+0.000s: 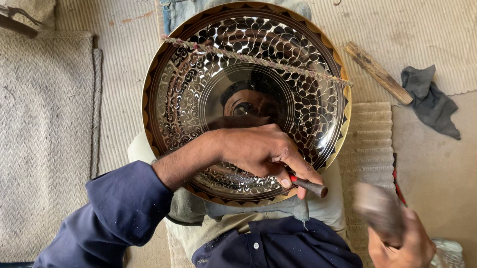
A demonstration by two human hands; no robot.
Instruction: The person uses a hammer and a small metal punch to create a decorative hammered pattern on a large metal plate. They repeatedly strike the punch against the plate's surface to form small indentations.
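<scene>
My left hand (257, 149) pinches one chisel (309, 186), angled down-right on one plate (188, 92); my right hand (404, 246) grips one blurred hammer (378, 208).

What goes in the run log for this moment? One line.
left hand: holds chisel on plate rim | right hand: hammer raised, blurred | stick, rag beside

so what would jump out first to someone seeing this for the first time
The big round engraved metal plate in the middle, shiny with dark scale-like patterning and a cord stretched across it. Next, the left hand at its lower rim, fingers pinching a small chisel against the edge. At bottom right, the right hand grips a motion-blurred hammer.
</scene>
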